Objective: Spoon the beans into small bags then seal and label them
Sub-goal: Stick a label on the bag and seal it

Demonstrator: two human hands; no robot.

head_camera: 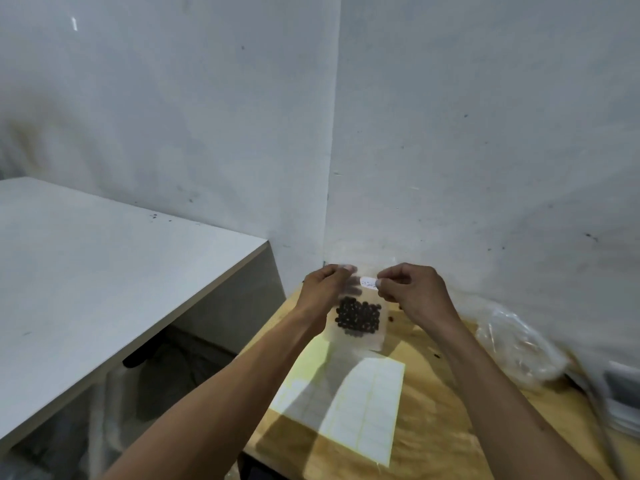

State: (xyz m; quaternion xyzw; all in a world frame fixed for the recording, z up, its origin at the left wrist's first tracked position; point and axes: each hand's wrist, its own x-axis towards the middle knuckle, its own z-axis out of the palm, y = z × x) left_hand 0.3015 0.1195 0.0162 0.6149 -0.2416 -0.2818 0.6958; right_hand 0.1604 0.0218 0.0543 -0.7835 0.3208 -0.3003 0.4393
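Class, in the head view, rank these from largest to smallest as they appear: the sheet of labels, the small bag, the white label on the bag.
1. sheet of labels, though it lies nearer the camera
2. small bag
3. white label

the room is dim and evenly grey, with soft light from above and behind. both forearms throw broad dark shadows across the label sheet (349,407) and the wooden surface (433,427). the picture is soft overall; the plastic bags (519,344) at the right edge smear with blur. wide-angle bending bows the wall corner (332,150) and the white table (104,271) edge.
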